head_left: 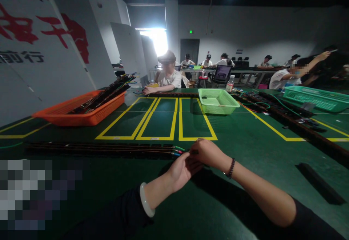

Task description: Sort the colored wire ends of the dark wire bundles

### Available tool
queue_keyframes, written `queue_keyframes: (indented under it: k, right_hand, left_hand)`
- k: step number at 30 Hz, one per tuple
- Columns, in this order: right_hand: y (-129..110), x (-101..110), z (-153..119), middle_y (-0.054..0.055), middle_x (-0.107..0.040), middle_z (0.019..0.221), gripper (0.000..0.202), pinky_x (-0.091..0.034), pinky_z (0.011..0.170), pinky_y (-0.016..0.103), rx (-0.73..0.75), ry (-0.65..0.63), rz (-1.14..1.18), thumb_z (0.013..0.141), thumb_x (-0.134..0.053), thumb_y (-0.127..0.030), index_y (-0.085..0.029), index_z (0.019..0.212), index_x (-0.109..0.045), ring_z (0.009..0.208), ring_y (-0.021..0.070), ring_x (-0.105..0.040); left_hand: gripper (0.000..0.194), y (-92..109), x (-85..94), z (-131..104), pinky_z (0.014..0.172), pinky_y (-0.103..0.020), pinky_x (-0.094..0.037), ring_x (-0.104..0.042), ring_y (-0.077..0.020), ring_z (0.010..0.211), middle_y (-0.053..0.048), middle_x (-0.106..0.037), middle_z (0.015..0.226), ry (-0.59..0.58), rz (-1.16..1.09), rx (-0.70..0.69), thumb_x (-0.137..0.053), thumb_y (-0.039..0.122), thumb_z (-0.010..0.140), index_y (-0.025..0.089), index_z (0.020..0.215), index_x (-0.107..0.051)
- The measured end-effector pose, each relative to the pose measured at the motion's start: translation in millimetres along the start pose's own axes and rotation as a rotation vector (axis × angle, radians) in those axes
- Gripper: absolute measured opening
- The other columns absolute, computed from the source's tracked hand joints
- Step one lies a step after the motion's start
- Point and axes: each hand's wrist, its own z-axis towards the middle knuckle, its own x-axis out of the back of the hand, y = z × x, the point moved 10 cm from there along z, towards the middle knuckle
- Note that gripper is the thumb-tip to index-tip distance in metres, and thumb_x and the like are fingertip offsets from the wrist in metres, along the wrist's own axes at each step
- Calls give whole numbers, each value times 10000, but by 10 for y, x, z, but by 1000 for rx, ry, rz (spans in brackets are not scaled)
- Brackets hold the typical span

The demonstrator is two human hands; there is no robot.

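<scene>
A long dark strip (103,149) lies across the green table, with thin wires running along it. Green, red and blue wire ends (178,152) come out at its right end. Beside these ends my left hand (181,171) is turned partly palm up, its thumb and fingertips closed around something small. My right hand (205,152) bends over from the right, fingers pinched together against the left fingertips at the wires. What lies between the fingers is dark and too hidden to make out.
An orange basket (79,120) with dark wired strips stands at the left. Beyond the yellow-taped boxes is a light green basket (218,105). A teal basket (319,100), piled strips (286,114) and a black bar (320,183) are at right. A person sits opposite.
</scene>
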Motion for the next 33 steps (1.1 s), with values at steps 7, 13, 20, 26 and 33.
queue_keyframes:
  k: [7,13,20,26,33]
  right_hand:
    - [-293,-123,-42,109,-644,795,152,-407,691,310,113,40,-251,808,-540,-121,-145,802,-691,768,212,-551]
    - [-616,-257,-136,140,-631,820,186,-426,675,345,119,42,-530,809,-528,-95,-70,921,-676,814,246,-530]
    - [-226,352,-282,112,-630,861,162,-412,732,325,9,76,-429,842,-575,-270,-129,848,-655,831,220,-573]
    - [-194,236,-351,111,-662,829,185,-440,663,320,-73,-81,-403,801,-629,-297,-129,877,-639,770,238,-631]
    - [-100,56,-306,113,-673,834,132,-446,614,289,-69,-133,-334,798,-542,-106,-124,890,-636,748,231,-651]
  left_hand:
    - [236,20,11,-27,732,-264,-482,-596,-137,690,-44,-603,686,69,-147,14,-484,304,868,129,724,-549]
    - [171,-55,77,9,656,-235,-466,-593,-127,689,-29,-634,769,87,-77,77,-518,295,872,141,823,-571]
    - [269,-12,19,2,726,-253,-479,-612,-137,668,-50,-636,682,34,32,41,-460,321,901,110,805,-597]
    - [305,-35,27,51,795,-271,-466,-609,-141,687,-63,-650,719,6,32,41,-479,356,888,94,807,-610]
    - [290,-36,26,31,926,-319,-431,-632,-166,790,-83,-666,780,23,34,44,-504,360,873,104,800,-619]
